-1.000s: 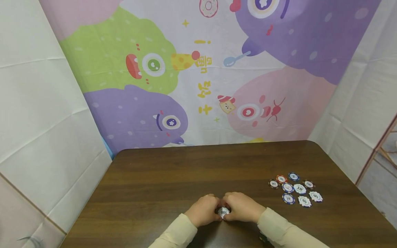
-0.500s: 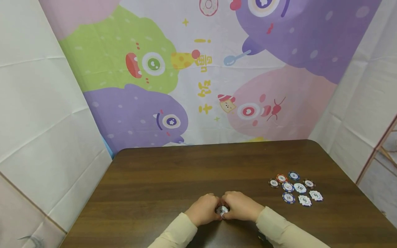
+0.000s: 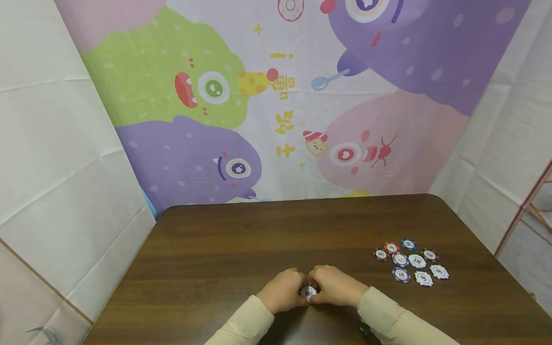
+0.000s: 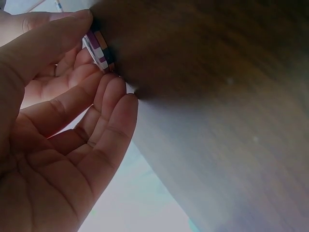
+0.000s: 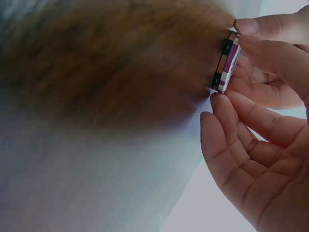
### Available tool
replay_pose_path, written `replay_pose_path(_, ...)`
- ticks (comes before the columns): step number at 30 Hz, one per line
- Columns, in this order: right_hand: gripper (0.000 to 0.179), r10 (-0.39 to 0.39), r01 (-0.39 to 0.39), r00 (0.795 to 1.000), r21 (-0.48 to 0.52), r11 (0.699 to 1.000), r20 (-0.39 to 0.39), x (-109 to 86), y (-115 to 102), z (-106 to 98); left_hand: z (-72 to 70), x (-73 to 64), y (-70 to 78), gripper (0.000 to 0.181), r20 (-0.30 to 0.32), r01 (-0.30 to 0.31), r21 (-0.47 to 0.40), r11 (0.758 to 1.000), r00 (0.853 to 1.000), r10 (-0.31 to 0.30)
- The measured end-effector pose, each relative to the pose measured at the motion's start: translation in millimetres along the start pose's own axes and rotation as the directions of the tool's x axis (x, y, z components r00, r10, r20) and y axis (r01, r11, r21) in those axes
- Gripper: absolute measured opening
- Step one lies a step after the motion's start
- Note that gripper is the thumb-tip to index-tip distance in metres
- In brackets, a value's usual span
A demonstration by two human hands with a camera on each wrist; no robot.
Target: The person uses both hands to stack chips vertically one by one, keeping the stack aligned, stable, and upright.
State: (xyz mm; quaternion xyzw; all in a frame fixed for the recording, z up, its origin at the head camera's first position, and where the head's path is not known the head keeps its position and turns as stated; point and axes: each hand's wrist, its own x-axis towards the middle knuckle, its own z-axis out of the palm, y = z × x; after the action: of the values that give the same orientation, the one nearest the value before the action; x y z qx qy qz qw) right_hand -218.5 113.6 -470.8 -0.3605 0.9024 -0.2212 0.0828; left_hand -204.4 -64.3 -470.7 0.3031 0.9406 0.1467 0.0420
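Observation:
A poker chip [image 3: 308, 293] marked 500 lies near the table's front, between both hands. In the right wrist view it appears as a purple-and-white chip [image 5: 232, 59] atop a black-and-orange chip [image 5: 221, 65], their edges about lined up. My left hand [image 3: 284, 290] holds the pair from the left, thumb at the near side and fingers curled at the far side. From the other side my right hand [image 3: 335, 286] grips them the same way. The fingertips of both hands nearly meet around the chips and cover part of the rims.
Several loose chips lie spread flat on the table's right part, among them a red chip [image 3: 391, 247], a blue chip [image 3: 408, 244] and a white chip [image 3: 424, 279]. The brown table [image 3: 207, 249] ends at a cartoon-printed cloth [image 3: 276, 182] behind.
The 500 chip and my right hand have edged very slightly left. My left hand keeps its place, and the loose chips on the right lie as before.

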Motion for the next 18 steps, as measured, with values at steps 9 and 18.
replay_pose_path(9, 0.027, 0.021, -0.023, 0.999, -0.035, 0.999, -0.047, -9.3, 6.9, -10.9, 0.6, 0.1, 0.7, 0.020, -0.003, 0.004, -0.006, 1.000, 1.000, -0.004)
replay_pose_path(18, 0.034, 0.095, -0.101, 0.992, -0.070, 0.992, -0.088, -22.2, 16.5, -26.4, -0.7, 0.0, 2.4, 0.019, -0.001, 0.019, 0.016, 1.000, 1.000, -0.019)
